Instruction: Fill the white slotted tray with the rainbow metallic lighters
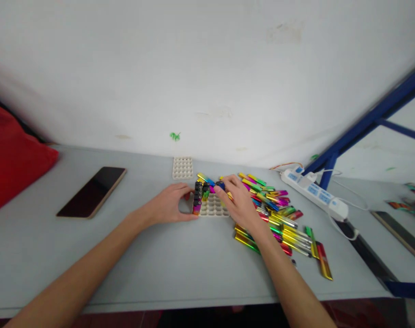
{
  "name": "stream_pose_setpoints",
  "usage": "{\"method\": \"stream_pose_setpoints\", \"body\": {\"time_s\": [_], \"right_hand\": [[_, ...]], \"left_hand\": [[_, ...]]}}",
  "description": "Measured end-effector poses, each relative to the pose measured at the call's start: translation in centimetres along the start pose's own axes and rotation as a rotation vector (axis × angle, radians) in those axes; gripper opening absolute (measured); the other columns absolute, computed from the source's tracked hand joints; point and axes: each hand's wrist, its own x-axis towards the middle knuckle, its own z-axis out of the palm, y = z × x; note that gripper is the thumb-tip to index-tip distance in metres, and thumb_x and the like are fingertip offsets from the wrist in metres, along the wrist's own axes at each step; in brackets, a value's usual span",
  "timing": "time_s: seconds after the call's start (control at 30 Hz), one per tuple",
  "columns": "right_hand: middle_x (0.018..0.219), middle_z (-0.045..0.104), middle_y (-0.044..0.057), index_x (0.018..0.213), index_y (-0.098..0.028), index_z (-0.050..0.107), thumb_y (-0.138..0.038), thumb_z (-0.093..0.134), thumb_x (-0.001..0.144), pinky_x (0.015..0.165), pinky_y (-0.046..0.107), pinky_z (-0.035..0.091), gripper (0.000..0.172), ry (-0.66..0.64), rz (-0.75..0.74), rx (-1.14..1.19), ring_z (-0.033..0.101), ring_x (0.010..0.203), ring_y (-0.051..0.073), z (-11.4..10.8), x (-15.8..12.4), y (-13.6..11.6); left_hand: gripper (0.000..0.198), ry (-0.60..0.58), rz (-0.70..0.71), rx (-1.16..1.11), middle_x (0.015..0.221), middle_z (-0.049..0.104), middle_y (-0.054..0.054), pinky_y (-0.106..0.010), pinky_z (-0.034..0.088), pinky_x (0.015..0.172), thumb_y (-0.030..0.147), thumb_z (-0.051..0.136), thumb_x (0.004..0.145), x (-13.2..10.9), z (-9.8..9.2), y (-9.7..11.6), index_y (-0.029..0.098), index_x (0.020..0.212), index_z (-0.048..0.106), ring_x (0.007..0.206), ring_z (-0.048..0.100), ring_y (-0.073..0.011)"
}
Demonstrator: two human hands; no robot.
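- The left hand [171,203] is curving in a wide C, thumb and fingers well parted, around the left end of a pale gridded tray [214,206]; its thumb tip is reaching the near left corner, and whether it is pressing there I cannot tell.
- The right hand [237,198] is closing its thumb and fingers on a dark-blue-ended piece [220,185], and is holding it above the far right part of the tray.
- The tray is lying on the grey table [159,269] between the two hands, its right-hand cells showing bare.
- Black-topped metallic pieces [198,196] are standing upright in a row along the tray's left side, with a shorter start of a second row beside them at the far end.
- A loose pile of shiny metallic sticks [292,237], gold, green, red, purple and silver, is spreading under and beyond the right forearm.
- A smaller gridded tray [182,168] is lying near the wall, beyond the left hand.
- A dark-screened phone [91,192] is resting farther left, near a red cloth item [16,155].
- A white power strip [315,192] is lying right of the pile, beside a blue metal frame [332,159].
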Motion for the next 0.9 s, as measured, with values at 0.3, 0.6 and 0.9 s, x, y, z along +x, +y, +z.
{"method": "stream_pose_setpoints", "body": {"time_s": [0.3, 0.6, 0.9], "right_hand": [[0.078, 0.075, 0.003, 0.088, -0.025, 0.066, -0.055, 0.052, 0.114, 0.070, 0.032, 0.045, 0.042, -0.219, -0.018, -0.013, 0.068, 0.071, 0.022, 1.1, -0.1, 1.9], [0.100, 0.081, 0.017, 0.101, -0.019, 0.079, -0.049, 0.066, 0.109, 0.090, 0.041, 0.052, 0.034, -0.266, -0.052, -0.435, 0.073, 0.100, 0.032, 3.1, 0.2, -0.5], [0.081, 0.076, 0.003, 0.087, -0.018, 0.077, -0.044, 0.060, 0.113, 0.075, 0.028, 0.045, 0.041, -0.181, -0.003, -0.069, 0.065, 0.076, 0.018, -0.4, 1.4, 2.7]], "left_hand": [[0.049, -0.026, 0.006, 0.018, 0.103, 0.073, -0.007, -0.040, 0.054, 0.093, 0.061, 0.085, 0.079, 0.1, -0.3, 0.2, 0.022, 0.099, 0.065, 0.099, 0.069, -0.0308], [0.041, -0.035, 0.013, 0.021, 0.099, 0.071, -0.005, -0.039, 0.052, 0.088, 0.053, 0.084, 0.081, 0.1, -0.1, 0.3, 0.021, 0.092, 0.061, 0.093, 0.067, -0.0283], [0.049, -0.069, 0.007, -0.017, 0.099, 0.071, -0.006, -0.038, 0.052, 0.084, 0.061, 0.086, 0.075, -0.1, -0.6, 0.2, 0.023, 0.090, 0.059, 0.093, 0.068, -0.0298]]}}
